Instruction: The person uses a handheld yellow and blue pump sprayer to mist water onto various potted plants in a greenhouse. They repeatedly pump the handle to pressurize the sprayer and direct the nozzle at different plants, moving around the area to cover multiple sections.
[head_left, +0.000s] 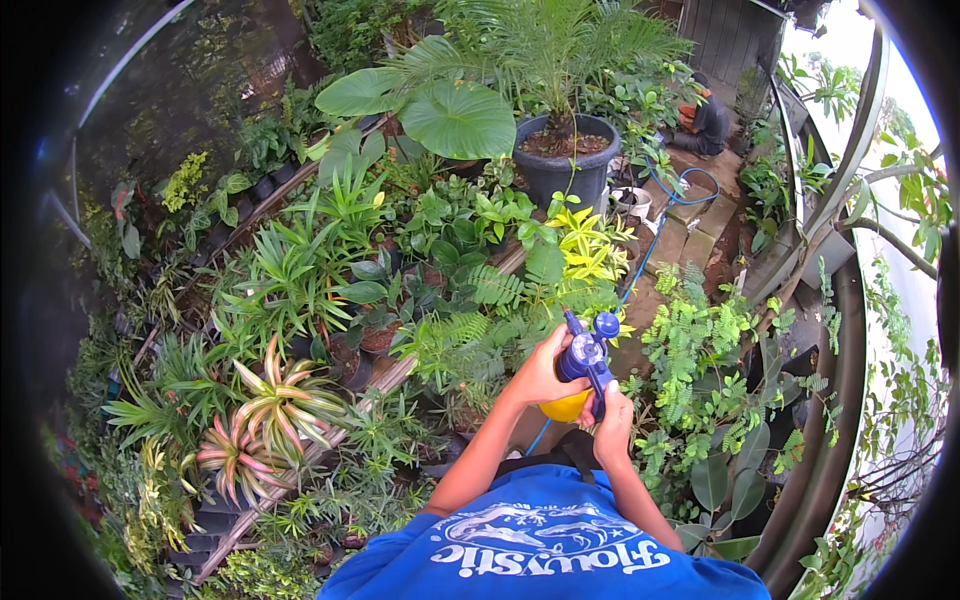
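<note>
A hand-held pump sprayer (583, 361) with a dark blue head and a yellow tank (566, 406) is held in front of my body, just above waist height. My left hand (546, 375) is wrapped around the collar below the head, with its thumb across the near side. My right hand (613, 424) grips the blue handle (599, 386), its thumb near the top of the handle. The nozzle (573, 322) points away from me, and the round pump knob (606, 325) stands beside it. Fern-like leaves (495, 289) grow just beyond the nozzle.
Potted plants crowd the left, divided by wooden rails (382, 382). A large black pot (566, 161) holds a palm ahead. A blue hose (651, 251) runs along the brick path (686, 244). Further along, a person (705, 120) sits low. Leafy shrubs (697, 352) and a curved trunk border the right.
</note>
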